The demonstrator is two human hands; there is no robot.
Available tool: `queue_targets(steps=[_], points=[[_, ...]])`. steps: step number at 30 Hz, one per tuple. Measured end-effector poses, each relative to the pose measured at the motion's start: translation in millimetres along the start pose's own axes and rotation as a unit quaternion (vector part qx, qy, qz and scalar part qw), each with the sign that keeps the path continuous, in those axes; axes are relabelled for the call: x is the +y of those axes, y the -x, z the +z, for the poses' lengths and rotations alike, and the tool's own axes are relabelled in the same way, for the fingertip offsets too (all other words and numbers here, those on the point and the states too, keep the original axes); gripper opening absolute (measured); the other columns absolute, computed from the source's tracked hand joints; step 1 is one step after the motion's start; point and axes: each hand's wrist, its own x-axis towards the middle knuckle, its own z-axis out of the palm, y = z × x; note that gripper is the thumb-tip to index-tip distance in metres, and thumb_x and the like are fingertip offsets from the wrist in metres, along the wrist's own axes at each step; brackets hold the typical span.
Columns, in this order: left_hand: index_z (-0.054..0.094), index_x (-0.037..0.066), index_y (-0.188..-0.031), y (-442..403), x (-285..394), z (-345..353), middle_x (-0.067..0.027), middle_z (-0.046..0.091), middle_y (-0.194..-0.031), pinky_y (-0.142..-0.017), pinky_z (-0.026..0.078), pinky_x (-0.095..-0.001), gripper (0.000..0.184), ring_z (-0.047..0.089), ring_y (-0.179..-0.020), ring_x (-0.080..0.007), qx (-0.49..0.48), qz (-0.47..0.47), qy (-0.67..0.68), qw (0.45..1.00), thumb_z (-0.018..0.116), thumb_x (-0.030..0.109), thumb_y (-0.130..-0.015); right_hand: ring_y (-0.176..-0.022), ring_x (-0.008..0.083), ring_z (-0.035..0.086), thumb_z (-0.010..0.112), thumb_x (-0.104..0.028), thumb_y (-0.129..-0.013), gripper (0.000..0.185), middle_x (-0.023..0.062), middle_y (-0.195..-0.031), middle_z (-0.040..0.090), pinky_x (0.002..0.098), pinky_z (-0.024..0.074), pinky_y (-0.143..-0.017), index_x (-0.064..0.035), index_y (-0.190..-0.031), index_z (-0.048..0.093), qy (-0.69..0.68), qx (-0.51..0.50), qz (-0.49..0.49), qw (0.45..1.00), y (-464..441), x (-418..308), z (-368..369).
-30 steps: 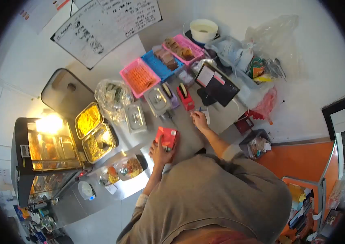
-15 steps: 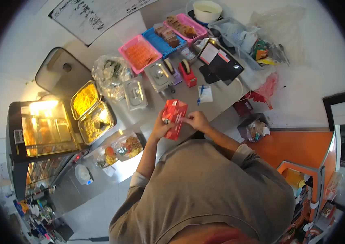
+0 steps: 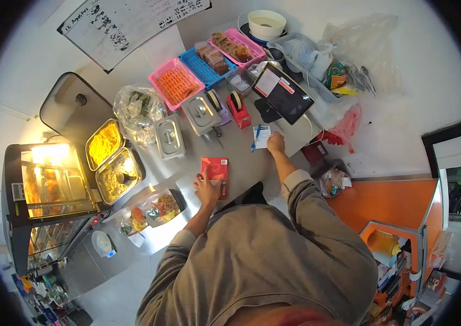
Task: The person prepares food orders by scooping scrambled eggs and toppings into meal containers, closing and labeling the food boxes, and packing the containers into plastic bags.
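Observation:
On the steel counter lies a flat red box [image 3: 218, 164], with a small white label on its upper corner. My left hand [image 3: 207, 189] rests on the lower part of that box, fingers spread. Farther right, my right hand [image 3: 276, 143] is closed at the right edge of a white printed slip of paper [image 3: 262, 139]. Whether its fingers grip the slip or something else is hidden. A blue pen [image 3: 256, 139] lies across the slip's left side. Just beyond stand a red tape dispenser [image 3: 239, 111] and a tablet on a stand [image 3: 283, 93].
Lidded steel containers [image 3: 169, 137], pink and blue baskets [image 3: 174, 84] and a plastic bag [image 3: 138, 111] stand along the back. Trays of yellow food [image 3: 117, 176] and a lit glass warmer [image 3: 57, 182] are at left. Bagged food [image 3: 162, 209] sits near the front edge.
The red box, held up in both hands before, now lies on the counter under my left hand. My right hand has left it and moved up and right to the slip.

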Motion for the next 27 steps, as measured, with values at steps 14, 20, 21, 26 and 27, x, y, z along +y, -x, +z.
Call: queue_targets(steps=[14,20,21,26,27], points=[[0.041,0.004,-0.129,-8,1,-1,-0.0184,0.051,-0.116,-0.088,0.046,-0.0390,0.056,0.054,-0.107,-0.0310,-0.131,0.047,0.429,0.892,0.067,0.011,-0.080,-0.085,0.0295,0.067,0.067,-0.016,-0.076,0.024,0.0185,-0.092,0.067,0.0384,0.0542,-0.074,0.0010,-0.092,0.065,-0.168,0.095,0.004,0.981,28,-30,-43],[0.044,0.009,-0.129,-17,-3,-2,-0.0148,0.048,-0.127,-0.094,0.041,-0.0413,0.058,0.046,-0.119,-0.0296,0.058,0.314,0.166,0.933,0.069,0.026,-0.081,-0.070,0.0170,0.067,0.068,-0.014,-0.080,0.021,0.0075,-0.084,0.067,0.0301,0.0532,-0.053,-0.0043,-0.097,0.061,-0.446,-0.270,0.055,0.852,114,-61,-34],[0.044,0.009,-0.130,-14,5,-9,-0.0136,0.046,-0.130,-0.098,0.036,-0.0442,0.059,0.042,-0.122,-0.0294,0.019,0.343,0.118,0.932,0.068,0.032,-0.081,-0.075,0.0184,0.066,0.070,-0.015,-0.077,0.024,0.0101,-0.084,0.066,0.0332,0.0525,-0.056,-0.0044,-0.097,0.061,-0.342,-0.254,0.009,0.905,128,-56,-16],[0.045,0.014,-0.134,10,12,1,-0.0069,0.037,-0.144,-0.107,0.019,-0.0593,0.070,0.030,-0.135,-0.0248,-0.047,0.389,-0.085,0.916,0.060,0.056,-0.080,-0.086,0.0292,0.063,0.071,-0.022,-0.074,0.027,0.0137,-0.085,0.064,0.0402,0.0504,-0.069,-0.0068,-0.094,0.060,-0.017,-0.126,-0.190,0.973,141,-59,-14],[0.045,0.015,-0.135,11,7,11,-0.0037,0.034,-0.146,-0.106,0.014,-0.0653,0.075,0.026,-0.138,-0.0227,-0.050,0.377,-0.081,0.921,0.058,0.061,-0.077,-0.086,0.0316,0.062,0.071,-0.024,-0.075,0.028,0.0143,-0.086,0.065,0.0413,0.0497,-0.072,-0.0071,-0.094,0.059,-0.015,-0.124,-0.172,0.977,134,-78,-38]])
